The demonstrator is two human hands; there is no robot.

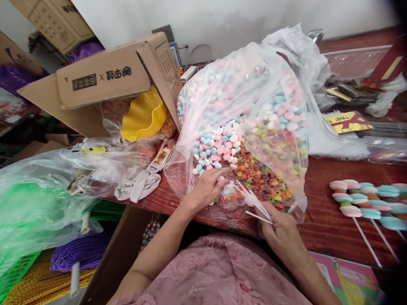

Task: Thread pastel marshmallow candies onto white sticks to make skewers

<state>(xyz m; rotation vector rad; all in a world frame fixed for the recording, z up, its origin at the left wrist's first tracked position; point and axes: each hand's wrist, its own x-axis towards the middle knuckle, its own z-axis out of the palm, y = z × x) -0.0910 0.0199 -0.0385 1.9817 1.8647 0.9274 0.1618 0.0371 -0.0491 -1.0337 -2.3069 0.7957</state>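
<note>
My right hand [281, 226] is closed around several thin white sticks [262, 207], which point up and to the left. A pale pink candy [250, 200] shows among these sticks. At the front of a large clear plastic bag, my left hand [208, 188] has its fingers bent and pressed together over the candies; what is between them is too small to name. Just beyond it lie pink, blue and white button-shaped candies [219, 144]. Colourful ring-shaped gummies [259, 178] are heaped to their right, inside the same plastic bag [235, 80].
Finished-looking candy skewers [349, 199] lie on the red wooden table [321, 178] at right. At left stand an open cardboard box [104, 78] with a yellow wavy dish [144, 116], and a grey cloth [138, 186]. Purple cord bundles [79, 252] sit below the table.
</note>
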